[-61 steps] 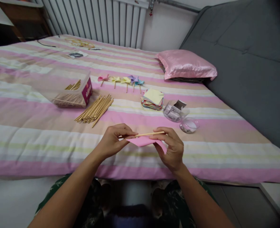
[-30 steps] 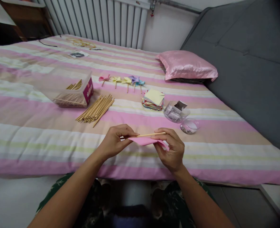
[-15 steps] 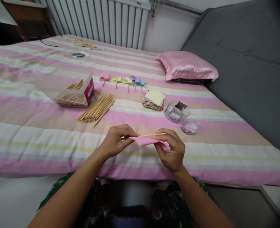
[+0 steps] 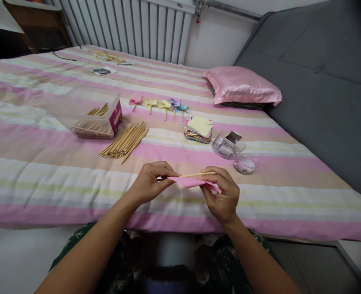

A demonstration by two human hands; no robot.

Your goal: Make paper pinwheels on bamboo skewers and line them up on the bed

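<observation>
Paper (image 4: 189,182) and stick (image 4: 192,175) between left hand (image 4: 156,181) and right hand (image 4: 221,191), near bed edge (image 4: 177,222).

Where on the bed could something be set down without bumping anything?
Bare bedspread lies front left, nearer than the clear box and left of the left hand; and at right, between the small clear dish, right hand and grey headboard. Crowded: the middle, with loose sticks, pinwheels, paper stack and larger tub, and where both hands hold pink paper.
</observation>
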